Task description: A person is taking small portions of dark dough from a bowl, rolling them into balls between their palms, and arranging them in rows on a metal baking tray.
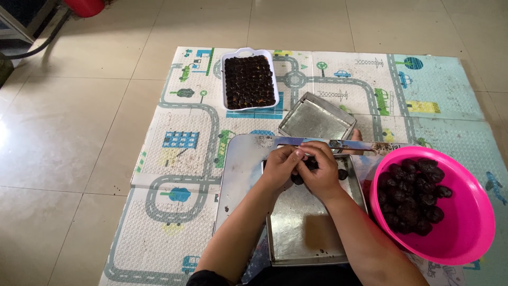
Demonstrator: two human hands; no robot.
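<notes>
1. A tiled floor (79,132) carried everything; it was pale beige.
2. A play mat (180,212) printed with roads and cars lay flat on the floor.
3. On the mat's far side sat a white dish (248,52) packed with dark pieces.
4. Nearer, a small metal tin (316,121) rested tilted against a flat metal sheet (238,169).
5. A square metal tray (301,233) lay on that sheet.
6. A pink bowl (465,222) of dark fruit stood on the mat, just beside the tray.

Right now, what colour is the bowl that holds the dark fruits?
Bright pink bowl, best seen in the head view.
</notes>
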